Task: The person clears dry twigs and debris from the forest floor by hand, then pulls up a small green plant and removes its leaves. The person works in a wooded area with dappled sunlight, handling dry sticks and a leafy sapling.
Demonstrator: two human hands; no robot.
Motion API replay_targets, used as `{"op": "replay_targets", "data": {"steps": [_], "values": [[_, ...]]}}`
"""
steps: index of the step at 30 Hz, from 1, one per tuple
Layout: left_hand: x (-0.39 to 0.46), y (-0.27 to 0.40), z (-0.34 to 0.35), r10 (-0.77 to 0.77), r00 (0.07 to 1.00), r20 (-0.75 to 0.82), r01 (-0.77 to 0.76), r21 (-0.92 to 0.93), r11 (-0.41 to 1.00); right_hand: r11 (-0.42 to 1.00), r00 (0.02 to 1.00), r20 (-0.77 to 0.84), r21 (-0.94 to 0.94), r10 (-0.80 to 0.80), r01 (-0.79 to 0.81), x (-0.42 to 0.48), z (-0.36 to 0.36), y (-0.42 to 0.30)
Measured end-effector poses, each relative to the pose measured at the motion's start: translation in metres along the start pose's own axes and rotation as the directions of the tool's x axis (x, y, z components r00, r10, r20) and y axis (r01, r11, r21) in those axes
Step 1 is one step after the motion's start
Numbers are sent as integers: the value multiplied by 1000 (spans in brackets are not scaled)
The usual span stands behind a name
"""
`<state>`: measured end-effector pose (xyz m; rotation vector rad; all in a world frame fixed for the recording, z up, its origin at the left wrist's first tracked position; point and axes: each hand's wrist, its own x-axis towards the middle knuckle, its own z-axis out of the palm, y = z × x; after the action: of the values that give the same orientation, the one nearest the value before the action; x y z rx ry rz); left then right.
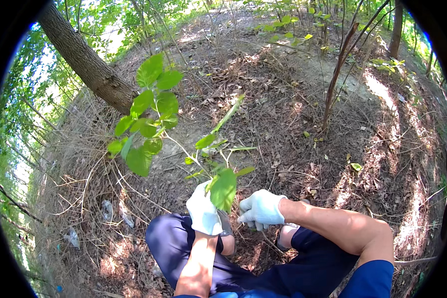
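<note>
In front of my bent knees, my left hand (204,209), in a white knit glove, is closed around the base of a leafy green branch (180,144). Its pale stem forks, and its broad leaves spread up and to the left. One large leaf (223,189) hangs partly over the gloved fingers. Low between my feet is my right hand (262,208), also gloved in white, a short way right of that leaf. The fingers of the right hand curl downward, and whether anything small is between them cannot be made out.
A thick tree trunk (93,69) leans at the upper left. To the right rises a thin reddish-brown stem (335,82). Dry leaves and twigs (283,164) cover the sloping soil. Scraps of pale plastic litter (72,237) lie at the left among dry branches (83,186).
</note>
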<state>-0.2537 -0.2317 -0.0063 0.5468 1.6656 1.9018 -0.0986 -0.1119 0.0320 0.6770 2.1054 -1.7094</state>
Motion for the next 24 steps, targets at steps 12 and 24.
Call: {"op": "replay_targets", "data": {"steps": [12, 24], "values": [[-4, -44, -2, 132, 991, 30, -127, -139, 982, 835, 873, -303, -518, -381, 185, 7, 2, -4], [-21, -22, 3, 177, 983, 50, -176, -24, 984, 605, 675, -274, -730, -685, 318, -2, 23, -10]]}}
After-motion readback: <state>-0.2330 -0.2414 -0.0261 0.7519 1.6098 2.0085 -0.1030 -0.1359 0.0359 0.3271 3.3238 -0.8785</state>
